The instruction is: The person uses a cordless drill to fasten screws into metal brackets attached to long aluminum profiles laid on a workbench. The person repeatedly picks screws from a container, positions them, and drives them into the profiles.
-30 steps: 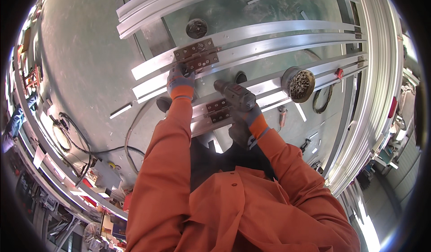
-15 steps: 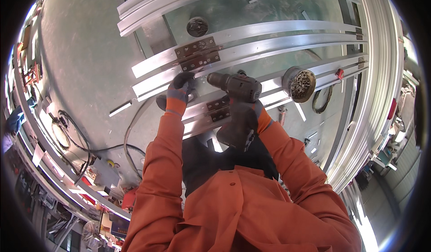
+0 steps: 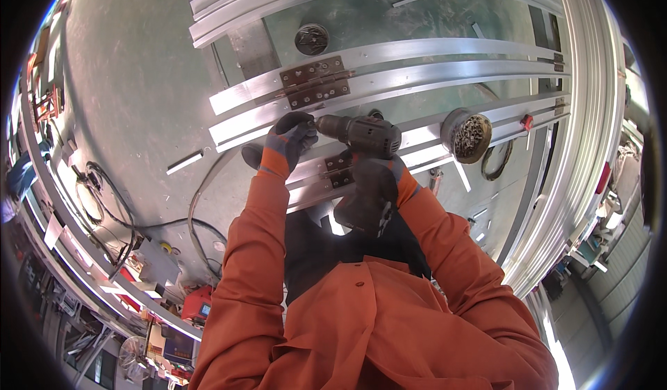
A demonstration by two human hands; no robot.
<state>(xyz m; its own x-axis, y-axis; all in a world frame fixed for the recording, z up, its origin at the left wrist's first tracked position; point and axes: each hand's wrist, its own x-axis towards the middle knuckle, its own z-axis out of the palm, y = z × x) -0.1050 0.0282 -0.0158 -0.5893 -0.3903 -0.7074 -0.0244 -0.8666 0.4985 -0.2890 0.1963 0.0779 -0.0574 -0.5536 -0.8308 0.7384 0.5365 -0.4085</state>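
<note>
My right hand (image 3: 400, 170), in a grey and orange glove, grips the handle of a dark cordless drill (image 3: 373, 137). The drill's chuck points left, toward my left hand (image 3: 290, 140). Gloved in the same way, my left hand has its fingers closed around the tip of the drill; whatever they pinch there is too small and covered to make out. Just below the drill's nose, a brown hinge (image 3: 340, 170) lies on the nearest aluminium profile (image 3: 306, 194), partly hidden by the drill. A larger hinge (image 3: 316, 83), dotted with screws, spans the two profiles beyond.
A round tin (image 3: 453, 128) full of screws stands on the profiles to the right. Farther off is a second round container (image 3: 311, 39). Long aluminium profiles (image 3: 375, 1) run across the far side, with more stacked at right. A cable (image 3: 194, 224) lies at left.
My left hand has closed in on the drill's tip; a gap between them half a second ago is gone. The drill has shifted slightly left and down, and the view has moved a little.
</note>
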